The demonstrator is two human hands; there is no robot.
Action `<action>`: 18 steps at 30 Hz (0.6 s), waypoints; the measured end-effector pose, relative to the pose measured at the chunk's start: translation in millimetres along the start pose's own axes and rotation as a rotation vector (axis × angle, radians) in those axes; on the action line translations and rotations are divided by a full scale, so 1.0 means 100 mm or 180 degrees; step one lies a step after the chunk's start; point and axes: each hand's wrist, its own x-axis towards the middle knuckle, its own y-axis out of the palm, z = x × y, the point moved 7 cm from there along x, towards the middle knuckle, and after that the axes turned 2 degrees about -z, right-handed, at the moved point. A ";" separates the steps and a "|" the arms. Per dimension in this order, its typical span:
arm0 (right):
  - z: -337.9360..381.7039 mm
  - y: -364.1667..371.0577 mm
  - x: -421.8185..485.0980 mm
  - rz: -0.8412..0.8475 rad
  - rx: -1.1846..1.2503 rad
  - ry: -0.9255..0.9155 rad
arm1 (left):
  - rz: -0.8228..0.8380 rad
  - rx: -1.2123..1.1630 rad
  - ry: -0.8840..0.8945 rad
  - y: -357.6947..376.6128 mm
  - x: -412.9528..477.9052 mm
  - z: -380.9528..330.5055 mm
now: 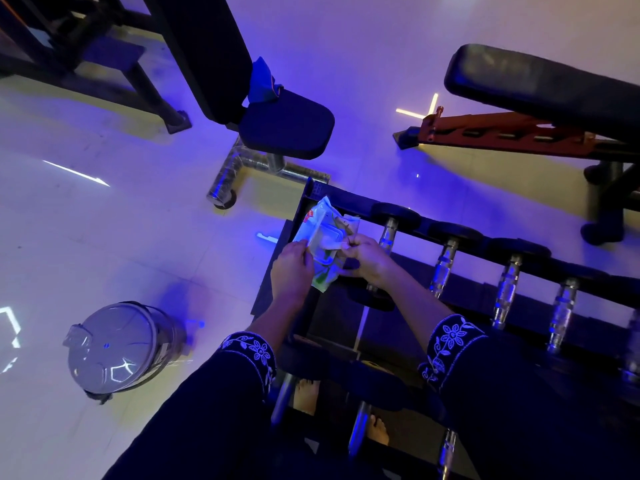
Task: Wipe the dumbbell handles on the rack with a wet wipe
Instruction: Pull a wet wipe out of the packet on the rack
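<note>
A white and green wet wipe pack (322,237) is held over the left end of the black dumbbell rack (346,197). My left hand (291,268) grips the pack's left edge. My right hand (367,259) pinches at the opening on the pack's face, its lid flap raised. Several dumbbells with shiny chrome handles (443,266) lie in a row on the rack's upper tier to the right of my hands. More dumbbells (360,427) sit on a lower tier near my bare feet.
A steel pedal bin (117,348) stands on the glossy floor at the left. A padded seat machine (284,123) rises behind the rack, and an orange-framed bench (519,88) is at the back right. Blue light tints the room.
</note>
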 end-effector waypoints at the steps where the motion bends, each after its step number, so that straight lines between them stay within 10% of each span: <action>1: 0.00 0.00 0.00 -0.0160 -0.0017 0.0001 | 0.0024 0.0007 0.0012 0.01 0.00 0.00; 10: 0.29 0.20 0.07 -0.0896 -0.2163 -0.1093 | 0.0168 0.0109 0.0097 0.07 0.04 0.02; 18: 0.21 0.09 0.10 -0.0259 -0.1303 -0.0581 | 0.0139 0.0148 0.0210 0.10 0.03 0.02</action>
